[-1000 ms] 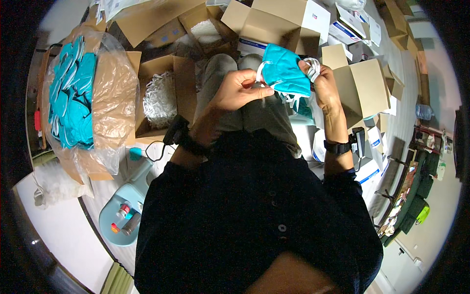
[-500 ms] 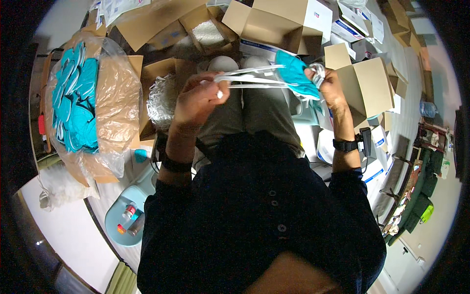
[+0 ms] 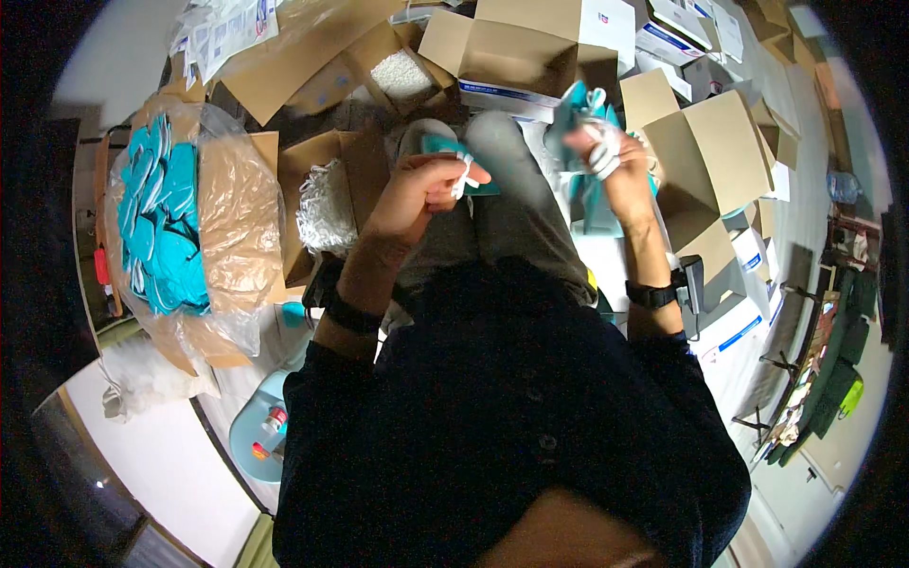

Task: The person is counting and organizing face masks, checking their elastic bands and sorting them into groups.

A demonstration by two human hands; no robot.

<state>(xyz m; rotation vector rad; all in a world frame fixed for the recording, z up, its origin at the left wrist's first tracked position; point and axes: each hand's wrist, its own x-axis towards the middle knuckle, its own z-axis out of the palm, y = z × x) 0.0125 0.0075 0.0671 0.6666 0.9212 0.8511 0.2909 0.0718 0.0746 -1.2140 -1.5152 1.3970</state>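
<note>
Over my lap, my left hand (image 3: 417,196) is closed in a pinch at the white elastic strap (image 3: 461,177) of a teal face mask (image 3: 485,188). The mask shows above and below the fingertips, partly covered by them. My right hand (image 3: 617,175), smeared by motion, is closed on teal face masks (image 3: 575,106) with white elastic straps (image 3: 603,151) looped over its fingers. How many masks it holds I cannot make out. Left of my left hand, a cardboard box holds a tangle of white elastic straps (image 3: 327,210).
At the left, a plastic-lined carton (image 3: 232,204) is heaped with teal masks (image 3: 170,227). Open cardboard boxes (image 3: 516,57) stand ahead, and another (image 3: 705,161) beside my right hand. A light blue stool (image 3: 248,452) with a bottle on it stands low left.
The straps stretched between my hands are no longer taut. My left hand has moved right and now pinches a strap by a teal mask; my right hand's masks have swung upright.
</note>
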